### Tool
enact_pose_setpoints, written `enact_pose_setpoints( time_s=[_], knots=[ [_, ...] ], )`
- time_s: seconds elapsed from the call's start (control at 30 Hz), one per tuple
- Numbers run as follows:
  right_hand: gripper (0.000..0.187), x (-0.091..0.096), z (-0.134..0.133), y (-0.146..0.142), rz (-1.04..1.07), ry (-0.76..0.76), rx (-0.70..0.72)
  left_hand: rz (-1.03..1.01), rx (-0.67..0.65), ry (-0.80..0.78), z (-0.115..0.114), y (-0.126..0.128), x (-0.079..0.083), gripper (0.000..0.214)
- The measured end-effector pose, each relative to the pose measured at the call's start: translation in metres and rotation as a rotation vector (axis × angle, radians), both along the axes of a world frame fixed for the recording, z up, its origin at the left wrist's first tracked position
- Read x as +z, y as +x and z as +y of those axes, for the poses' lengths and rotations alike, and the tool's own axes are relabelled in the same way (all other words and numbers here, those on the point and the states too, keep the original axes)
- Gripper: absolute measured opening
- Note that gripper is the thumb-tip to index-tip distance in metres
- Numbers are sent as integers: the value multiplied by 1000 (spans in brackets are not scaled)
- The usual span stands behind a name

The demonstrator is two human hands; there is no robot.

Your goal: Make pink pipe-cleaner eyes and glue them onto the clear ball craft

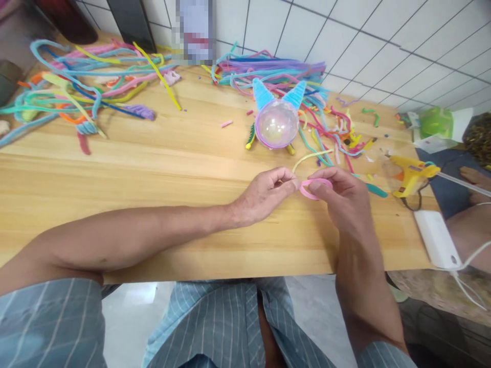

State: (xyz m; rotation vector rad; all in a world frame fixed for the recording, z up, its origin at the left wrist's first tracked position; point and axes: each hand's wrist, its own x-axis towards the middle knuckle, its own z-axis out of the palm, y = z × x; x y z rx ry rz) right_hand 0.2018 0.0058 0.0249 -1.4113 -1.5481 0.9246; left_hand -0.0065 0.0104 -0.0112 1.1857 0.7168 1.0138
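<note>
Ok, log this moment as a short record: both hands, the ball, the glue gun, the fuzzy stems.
left hand: pinched closed at the pink loop's left edge
right hand: pinching the same loop
clear ball: on the table, two blue ears attached
yellow glue gun: table's right side
fuzzy stems: heaped left, bunched at back
</note>
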Motion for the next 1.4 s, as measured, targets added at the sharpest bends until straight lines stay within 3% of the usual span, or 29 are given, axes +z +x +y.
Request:
enact_pose_setpoints(
  time_s=[0.23,0.43,0.77,1.03,1.27,1.4],
  knots=[
    [5,-4,-1,-5,-4,34,-60,104,8,50,-2,-3,1,21],
    [4,-2,-1,-7,-28,60,-99,81,-23,34,-1,-3,-3,33],
    [6,-2,-3,-9,-21,27,-59,94,23,63,3,-1,-7,35],
    [4,-5,-2,-6,48,41,-109,46,-22,-63,2,-1,-6,38],
    [5,-6,-1,-6,62,26,-63,32,-36,-67,2,0,-6,47],
    [8,-1,-2,-10,52,11,-9,27,-31,-31,2,-1,-4,42]
  ],
)
